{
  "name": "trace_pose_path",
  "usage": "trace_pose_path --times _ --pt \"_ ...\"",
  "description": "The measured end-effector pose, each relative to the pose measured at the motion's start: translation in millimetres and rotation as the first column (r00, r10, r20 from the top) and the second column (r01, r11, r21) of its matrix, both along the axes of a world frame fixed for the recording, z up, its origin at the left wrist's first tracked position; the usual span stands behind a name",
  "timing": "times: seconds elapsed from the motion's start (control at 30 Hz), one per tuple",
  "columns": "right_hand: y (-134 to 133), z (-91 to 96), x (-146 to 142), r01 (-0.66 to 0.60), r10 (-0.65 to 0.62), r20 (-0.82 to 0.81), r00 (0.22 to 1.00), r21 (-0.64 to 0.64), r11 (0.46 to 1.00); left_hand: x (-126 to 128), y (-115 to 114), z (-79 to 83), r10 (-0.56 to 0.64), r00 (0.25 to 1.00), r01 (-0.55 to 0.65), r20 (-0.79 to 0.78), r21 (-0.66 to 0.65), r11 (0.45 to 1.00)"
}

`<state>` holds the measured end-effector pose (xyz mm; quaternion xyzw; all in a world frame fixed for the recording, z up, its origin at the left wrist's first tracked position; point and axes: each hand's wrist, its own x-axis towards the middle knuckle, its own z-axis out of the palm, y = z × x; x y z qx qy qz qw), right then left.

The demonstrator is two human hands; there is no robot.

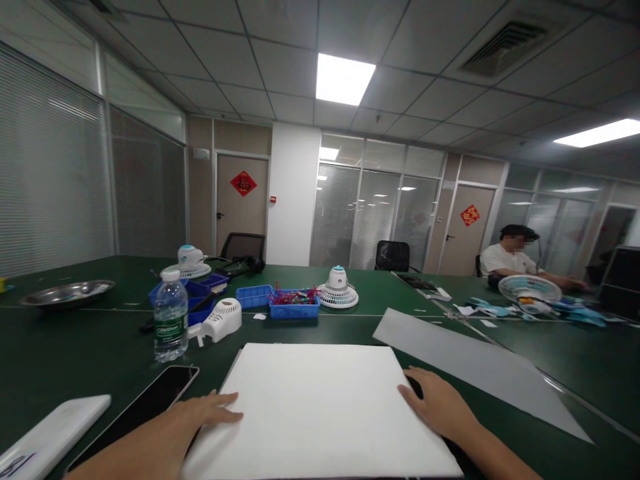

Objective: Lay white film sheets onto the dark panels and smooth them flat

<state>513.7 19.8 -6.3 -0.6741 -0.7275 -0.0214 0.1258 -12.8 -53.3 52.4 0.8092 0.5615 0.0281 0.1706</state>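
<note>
A large white board [315,407] lies flat on the green table [75,347] right in front of me. My left hand [200,413] rests on its left edge with fingers stretched out flat. My right hand [435,403] lies against its right edge, fingers extended along the side. Neither hand holds anything. A black phone [150,400] lies just left of my left hand, and a white flat device [50,433] sits further left.
A water bottle [171,323], a white fan part [220,320], blue trays [280,300] with coloured bits, small white fans [338,288] and a metal dish [67,292] stand beyond the board. A grey sheet [475,367] lies to the right. A seated person [515,260] works at far right.
</note>
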Motion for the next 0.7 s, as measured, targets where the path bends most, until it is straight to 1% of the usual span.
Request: trace_pose_path --times 0.13,0.37,0.53,0.7 --pt "5.7 -2.3 7.9 -0.051 0.049 -0.079 0.996 -0.022 0.998 -1.7 2.1 -2.6 0.016 1.000 -0.016 0.016 0.000 1.000" --pt "11.3 -5.7 12.6 -0.055 0.049 -0.104 0.993 -0.049 0.997 -2.5 1.7 -1.7 0.036 0.999 -0.036 0.039 0.011 0.999" --pt "13.6 -7.6 16.5 -0.061 0.055 -0.112 0.992 -0.051 0.997 -5.5 2.7 -3.6 -0.017 0.997 0.013 0.070 0.057 0.998" --pt "13.9 -11.1 14.7 -0.052 0.045 -0.107 0.993 -0.063 0.997 -8.0 5.2 -10.1 -0.022 0.998 0.016 0.059 0.096 0.995"
